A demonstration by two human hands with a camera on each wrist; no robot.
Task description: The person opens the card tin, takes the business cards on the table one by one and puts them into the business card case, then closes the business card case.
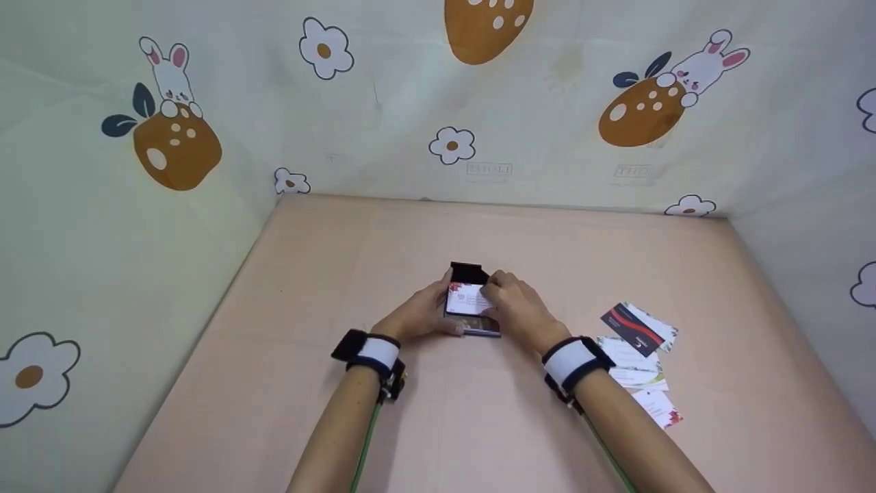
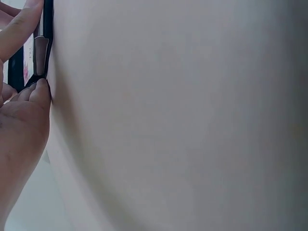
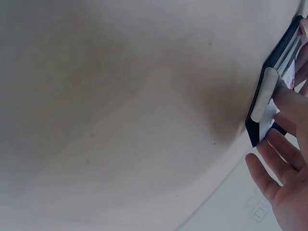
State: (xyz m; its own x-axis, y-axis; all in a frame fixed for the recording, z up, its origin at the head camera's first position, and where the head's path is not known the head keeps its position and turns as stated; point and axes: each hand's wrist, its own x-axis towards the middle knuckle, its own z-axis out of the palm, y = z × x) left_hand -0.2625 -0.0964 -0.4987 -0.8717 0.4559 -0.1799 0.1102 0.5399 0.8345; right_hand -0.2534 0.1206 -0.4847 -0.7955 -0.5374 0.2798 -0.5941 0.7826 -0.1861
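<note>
A black business card case (image 1: 467,272) lies unfolded near the middle of the table, its flap pointing away from me. Inside it is a white business card (image 1: 464,299) with red floral corners. My left hand (image 1: 423,313) grips the case along its left side, thumb near the bottom edge. With thumb and fingers my right hand (image 1: 518,306) pinches the card's right part, covering it. In the left wrist view, fingers hold the edge of the case (image 2: 48,21). The right wrist view shows the thumb on the card, by the pale clasp of the case (image 3: 264,96), other fingers extended.
To the right lie loose cards: a dark card with a red stripe (image 1: 629,329), overlapping white cards (image 1: 626,353), and a white card with a red corner (image 1: 655,405). The right forearm passes close to them. A patterned cloth wall (image 1: 390,123) borders the table (image 1: 328,246).
</note>
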